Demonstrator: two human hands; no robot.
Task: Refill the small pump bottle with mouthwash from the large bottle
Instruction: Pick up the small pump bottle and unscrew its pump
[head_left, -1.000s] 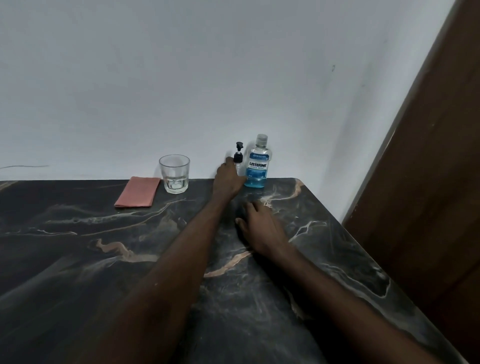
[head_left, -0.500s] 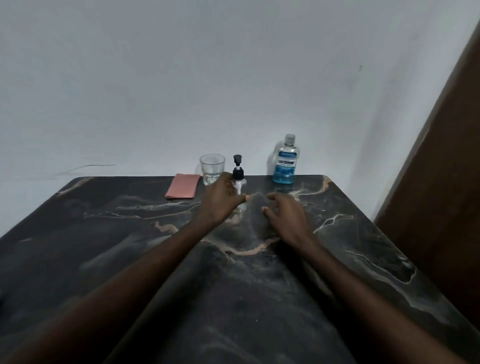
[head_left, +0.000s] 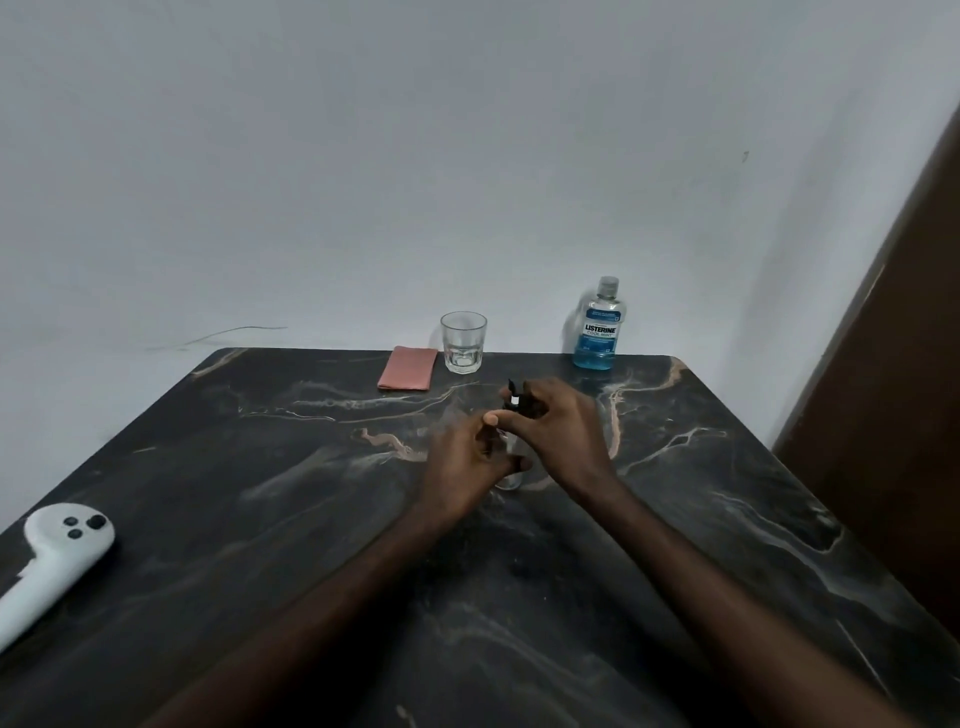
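The small clear pump bottle (head_left: 511, 470) with a black pump head stands near the middle of the dark marble table (head_left: 260, 519). My left hand (head_left: 465, 465) grips its body from the left. My right hand (head_left: 558, 428) closes its fingers on the black pump top from the right. Both hands hide most of the bottle. The large mouthwash bottle (head_left: 598, 325), blue liquid and a clear cap on, stands upright at the table's far edge by the wall, well behind my hands.
A clear drinking glass (head_left: 463, 342) with a little liquid and a folded pink cloth (head_left: 408, 368) sit at the far edge, left of the mouthwash. A white controller (head_left: 49, 558) lies at the near left. A brown door (head_left: 893, 415) borders the right side.
My left hand has pulled the pump bottle from beside the mouthwash bottle toward the table's middle. My right hand has lifted off the table and closed on the pump top.
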